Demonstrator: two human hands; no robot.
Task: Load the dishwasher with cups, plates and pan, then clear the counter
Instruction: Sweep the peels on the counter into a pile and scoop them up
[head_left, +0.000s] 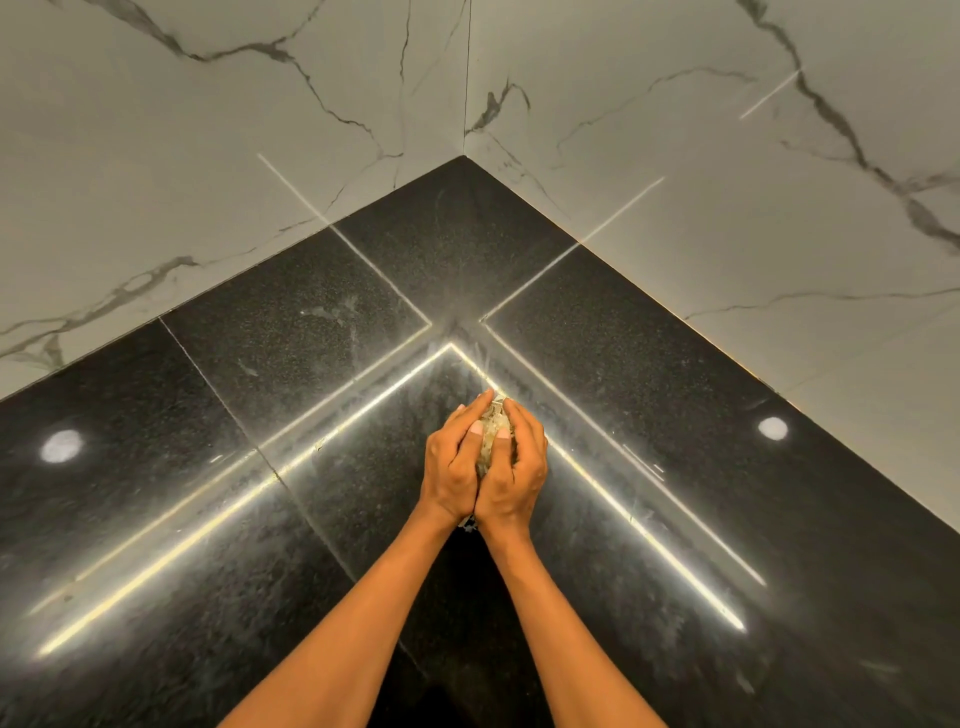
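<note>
My left hand (451, 467) and right hand (511, 470) pressed together, fingers curled round a pale clump of scraps (492, 434) | clump held just above the black tabletop (291, 332) | marble walls (727, 182) meet behind

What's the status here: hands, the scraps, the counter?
Left hand and right hand cupped together around a clump of pale scraps. Held over the black counter, in the corner. Nothing in the way.
</note>
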